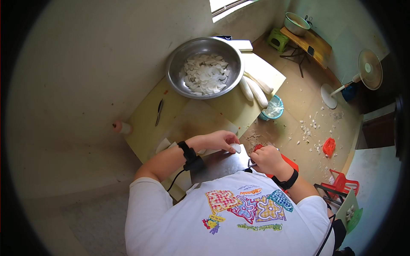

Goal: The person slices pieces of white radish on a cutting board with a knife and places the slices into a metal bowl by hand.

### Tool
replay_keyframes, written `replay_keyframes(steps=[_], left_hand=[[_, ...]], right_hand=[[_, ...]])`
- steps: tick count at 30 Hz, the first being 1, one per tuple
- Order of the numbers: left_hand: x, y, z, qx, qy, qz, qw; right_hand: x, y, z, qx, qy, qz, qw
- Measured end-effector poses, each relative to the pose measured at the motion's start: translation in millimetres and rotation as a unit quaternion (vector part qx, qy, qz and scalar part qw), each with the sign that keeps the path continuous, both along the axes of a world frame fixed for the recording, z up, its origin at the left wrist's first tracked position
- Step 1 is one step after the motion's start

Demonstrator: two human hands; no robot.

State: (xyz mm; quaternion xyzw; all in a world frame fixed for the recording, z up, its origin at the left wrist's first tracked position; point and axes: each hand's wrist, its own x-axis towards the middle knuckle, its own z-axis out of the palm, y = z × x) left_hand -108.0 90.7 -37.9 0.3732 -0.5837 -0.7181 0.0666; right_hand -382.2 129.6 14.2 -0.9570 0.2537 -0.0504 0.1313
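A white radish piece (235, 148) is pinched in the fingers of my left hand (221, 141), right above the blade. My right hand (268, 160) is closed round the handle of a wide cleaver (220, 164), whose broad blade lies flat in front of my chest. Beyond my hands a worn cutting board (192, 119) rests on the table. The big steel bowl (174, 77) behind it holds many white slices (207, 74). Whole peeled white radishes (257, 91) lie to the bowl's right. Part of the white pieces by my left forearm is hidden.
A peeler-like tool (159, 112) lies on the table (143, 132), with a pink-capped bottle (122, 127) at its left edge. A blue basket (272, 108) of peelings stands right of the table. Scraps litter the floor near a fan (369, 68) and red stool (341, 182).
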Motion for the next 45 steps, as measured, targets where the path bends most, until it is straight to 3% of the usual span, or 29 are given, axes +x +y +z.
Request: replay_keyframes(steps=[6,10,11,13,15,16,18,22,25,27,30,34,36,38,39,42,45], left_hand=[[2,-7,-8,0.075,-0.006,0.099,0.992],[20,-46,11,0.037,0.018,0.169,0.985],[32,-67,2,0.029,0.073,0.234,0.969],[53,-91,32,0.04,0.193,0.396,0.897],[64,-101,42,0.008,0.138,0.552,0.823],[70,-100,33,0.008,0.139,0.553,0.821],[86,-93,-2,-0.065,-0.01,0.599,0.798],[113,-43,-44,-0.08,-0.014,0.572,0.817],[129,-5,-56,-0.156,-0.067,0.559,0.811],[133,19,-57,-0.207,-0.165,0.556,0.788],[129,58,-67,-0.162,-0.274,0.558,0.766],[105,108,-114,-0.162,-0.291,0.563,0.756],[86,130,-123,-0.237,-0.326,0.459,0.792],[67,142,-126,-0.266,-0.337,0.454,0.781],[61,143,-125,-0.304,-0.346,0.441,0.77],[58,135,-123,-0.241,-0.363,0.431,0.79],[60,128,-131,-0.263,-0.334,0.445,0.788]], right_hand=[[-4,6,-1,0.014,0.01,-0.004,1.0],[-5,8,-1,0.027,0.014,-0.012,0.999],[-4,8,-2,0.03,0.015,-0.014,0.999],[-4,9,-5,0.028,0.013,-0.011,0.999],[-3,9,-6,0.024,0.011,-0.009,1.0],[-4,8,-5,0.026,0.008,-0.015,1.0],[-5,8,-6,0.027,0.006,-0.019,0.999],[-8,5,-13,0.027,-0.012,-0.038,0.999],[-11,3,-18,0.034,-0.013,-0.055,0.998],[-11,1,-25,0.039,-0.022,-0.087,0.995],[-11,0,-32,0.082,-0.024,-0.127,0.988],[-10,0,-58,0.205,-0.029,-0.194,0.959],[-7,0,-70,0.256,-0.039,-0.206,0.944],[-1,-2,-77,0.318,-0.025,-0.26,0.911],[2,-5,-79,0.32,-0.019,-0.254,0.913],[18,-11,-78,0.314,-0.019,-0.236,0.919],[36,-16,-67,0.336,-0.002,-0.246,0.909]])
